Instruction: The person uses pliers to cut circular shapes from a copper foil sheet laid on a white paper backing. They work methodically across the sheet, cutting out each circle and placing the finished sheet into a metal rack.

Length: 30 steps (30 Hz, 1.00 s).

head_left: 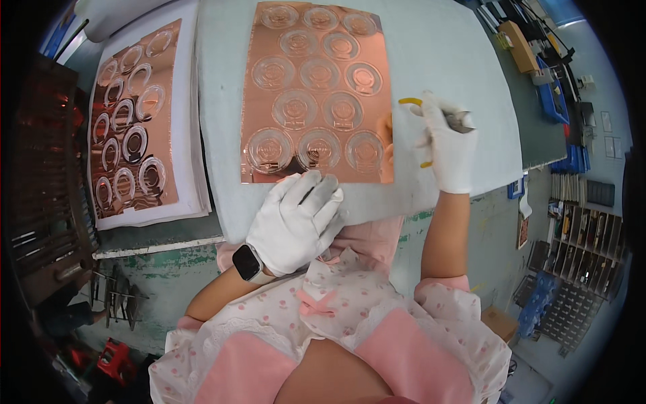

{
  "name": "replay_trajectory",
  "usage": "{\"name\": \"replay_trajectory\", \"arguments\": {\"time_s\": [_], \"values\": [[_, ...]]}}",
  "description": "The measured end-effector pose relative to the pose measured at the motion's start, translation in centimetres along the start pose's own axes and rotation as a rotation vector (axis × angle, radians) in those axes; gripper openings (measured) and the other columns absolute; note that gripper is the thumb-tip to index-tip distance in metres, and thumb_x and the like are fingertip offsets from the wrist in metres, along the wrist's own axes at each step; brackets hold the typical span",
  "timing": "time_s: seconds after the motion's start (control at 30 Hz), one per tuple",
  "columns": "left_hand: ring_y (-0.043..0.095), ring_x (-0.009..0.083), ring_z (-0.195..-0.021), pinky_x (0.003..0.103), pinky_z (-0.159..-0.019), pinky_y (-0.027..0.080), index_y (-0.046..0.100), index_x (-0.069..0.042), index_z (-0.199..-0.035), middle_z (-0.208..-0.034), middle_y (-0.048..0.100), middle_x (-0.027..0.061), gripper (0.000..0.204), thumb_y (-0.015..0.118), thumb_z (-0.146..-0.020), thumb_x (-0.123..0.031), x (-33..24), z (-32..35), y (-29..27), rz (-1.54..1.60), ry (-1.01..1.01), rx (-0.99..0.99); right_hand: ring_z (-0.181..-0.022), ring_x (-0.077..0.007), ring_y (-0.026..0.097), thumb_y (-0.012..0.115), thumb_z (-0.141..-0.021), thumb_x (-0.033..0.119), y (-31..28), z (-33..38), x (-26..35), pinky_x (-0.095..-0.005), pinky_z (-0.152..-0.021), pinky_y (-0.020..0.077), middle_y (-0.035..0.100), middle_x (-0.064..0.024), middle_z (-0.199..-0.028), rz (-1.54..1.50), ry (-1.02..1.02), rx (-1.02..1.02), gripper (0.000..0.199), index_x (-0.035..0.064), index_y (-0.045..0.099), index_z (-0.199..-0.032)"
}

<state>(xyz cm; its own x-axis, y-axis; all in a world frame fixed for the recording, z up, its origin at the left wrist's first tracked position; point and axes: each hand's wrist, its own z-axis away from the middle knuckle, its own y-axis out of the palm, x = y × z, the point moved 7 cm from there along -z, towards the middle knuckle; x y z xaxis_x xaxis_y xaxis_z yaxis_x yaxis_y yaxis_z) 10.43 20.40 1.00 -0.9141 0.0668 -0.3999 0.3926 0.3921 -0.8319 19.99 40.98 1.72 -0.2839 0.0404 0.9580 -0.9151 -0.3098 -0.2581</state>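
Observation:
A copper-coloured sheet (256, 108) with rows of raised round patterns lies flat on a pale padded surface (431, 40). At its near edge rests my left hand (296, 222), in a white glove, with the fingers laid out flat and touching or just beside the edge. To the right of the sheet, my white-gloved right hand (449, 145) is raised and closed around a hand tool (410, 102) with yellow ends and a grey metal part. My fingers hide much of that tool, so its exact kind does not show.
On the left, a second copper-coloured sheet (159, 143) with round patterns lies on white sheets (195, 192). A cardboard box (518, 46) and a blue bin (553, 101) stand at the far right. Shelving with narrow slots (587, 242) is beyond the bench.

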Motion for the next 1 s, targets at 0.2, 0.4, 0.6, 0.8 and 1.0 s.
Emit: {"name": "replay_trajectory", "arguments": {"time_s": [0.2,0.4,0.6,0.8,1.0], "values": [[0.057,0.0260,-0.103,0.034,-0.090,0.044,0.058,-0.002,-0.109,-0.108,0.061,0.0128,0.031,0.064,-0.079,-0.010,1.8,2.0,-1.1,0.586,-0.157,0.162,-0.046,-0.0071,0.053,0.066,-0.085,0.017,-1.8,6.5,-3.1,-0.0217,-0.039,0.0394,0.063,-0.0045,-0.066,0.014,0.318,0.705,0.015,0.0018,0.063,-0.084],[0.032,0.0255,-0.133,0.036,-0.110,0.023,0.029,-0.002,-0.140,-0.143,0.032,0.0163,0.046,0.037,-0.097,-0.015,5.4,3.1,-5.0,0.937,-0.792,-0.616,-0.053,-0.0073,0.057,0.070,-0.082,0.016,1.6,16.3,-10.8,-0.0192,-0.043,0.0423,0.066,-0.0025,-0.075,0.273,0.857,1.270,0.024,0.0040,0.066,-0.102],[0.040,0.0301,-0.125,0.040,-0.101,0.035,0.031,-0.003,-0.140,-0.140,0.036,0.0163,0.048,0.039,-0.098,-0.026,8.1,4.5,-3.9,1.489,-0.887,-0.738,-0.073,-0.0103,0.061,0.067,-0.084,0.013,3.4,18.1,-12.2,-0.0204,-0.055,0.0466,0.065,-0.0069,-0.095,-0.185,0.811,1.324,0.031,-0.0014,0.061,-0.110],[0.055,0.0314,-0.105,0.040,-0.082,0.048,0.043,-0.001,-0.129,-0.124,0.051,0.0158,0.040,0.044,-0.096,-0.025,7.5,2.9,-0.5,2.052,-0.822,-0.473,-0.100,-0.0156,0.054,0.054,-0.093,0.014,3.8,19.0,-12.1,-0.0272,-0.088,0.0419,0.060,-0.0050,-0.107,-0.336,0.538,1.261,0.025,-0.0008,0.058,-0.112],[0.065,0.0170,-0.073,0.030,-0.063,0.056,0.051,0.005,-0.113,-0.098,0.060,0.0095,0.045,0.062,-0.089,-0.031,6.2,1.4,1.8,1.565,-1.169,0.066,-0.069,-0.0125,0.057,0.060,-0.085,0.009,1.8,14.7,-6.3,-0.0256,-0.064,0.0464,0.062,-0.0058,-0.079,-0.062,0.281,0.791,0.011,0.0008,0.057,-0.080]]}}
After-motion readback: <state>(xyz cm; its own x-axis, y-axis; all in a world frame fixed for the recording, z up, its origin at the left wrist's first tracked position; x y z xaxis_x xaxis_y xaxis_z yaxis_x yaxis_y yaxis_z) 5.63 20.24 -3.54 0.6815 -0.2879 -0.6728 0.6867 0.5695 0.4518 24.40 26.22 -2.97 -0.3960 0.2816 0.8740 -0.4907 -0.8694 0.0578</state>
